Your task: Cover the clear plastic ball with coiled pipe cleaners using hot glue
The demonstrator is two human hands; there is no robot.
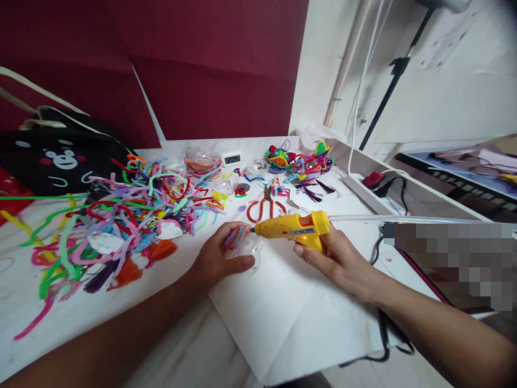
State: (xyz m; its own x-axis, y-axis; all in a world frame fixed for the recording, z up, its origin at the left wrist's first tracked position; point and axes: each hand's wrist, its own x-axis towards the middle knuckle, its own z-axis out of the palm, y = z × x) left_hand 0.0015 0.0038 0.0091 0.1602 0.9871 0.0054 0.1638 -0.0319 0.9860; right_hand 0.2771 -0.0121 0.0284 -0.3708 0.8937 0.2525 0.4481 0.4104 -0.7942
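My left hand (220, 257) is closed around a clear plastic ball (244, 245) stuffed with coloured pipe cleaners, holding it down on a white paper sheet (291, 318). My right hand (335, 258) grips a yellow hot glue gun (293, 227); its small light glows orange and its nozzle touches the ball's top right. A clear glue stick (404, 219) juts out from the gun's back toward the right.
A big heap of coloured pipe cleaners (121, 215) covers the table's left. Orange-handled scissors (264, 205), a small white digital clock (231, 158), more clear balls and finished colourful balls (301, 160) lie behind. A black bear-face bag (52, 161) sits far left, a power strip (375, 191) at right.
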